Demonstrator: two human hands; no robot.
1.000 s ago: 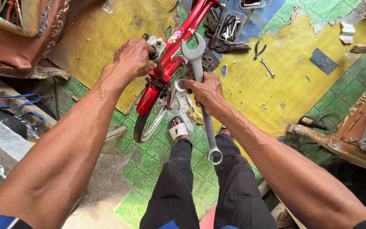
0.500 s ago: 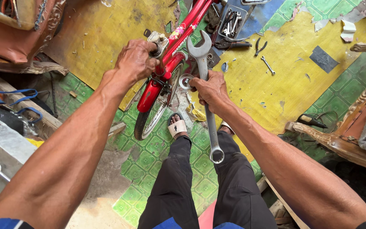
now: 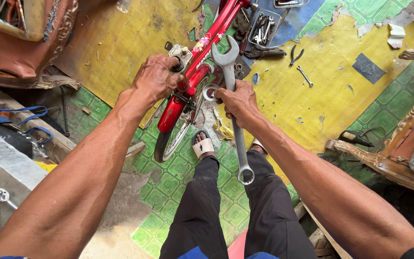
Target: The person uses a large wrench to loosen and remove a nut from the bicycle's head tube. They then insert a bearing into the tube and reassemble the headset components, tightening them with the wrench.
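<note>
- Left hand [image 3: 155,76] grips the red bicycle frame [image 3: 202,57]; right hand [image 3: 238,103] is clenched around a long spanner [image 3: 235,120] and a metal ring [image 3: 210,92].
- Tool tray [image 3: 263,28], pliers [image 3: 294,53] and small wrench [image 3: 305,76] lie beyond.
- Wooden furniture [image 3: 384,160] crowds the right; bare yellow floor [image 3: 116,52] lies left.

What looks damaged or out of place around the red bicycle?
The floor covering is damaged: its yellow layer is torn and peeling, baring green tiles and a blue patch. Pliers and a small wrench lie loose on it. The bicycle itself shows no clear damage.
</note>
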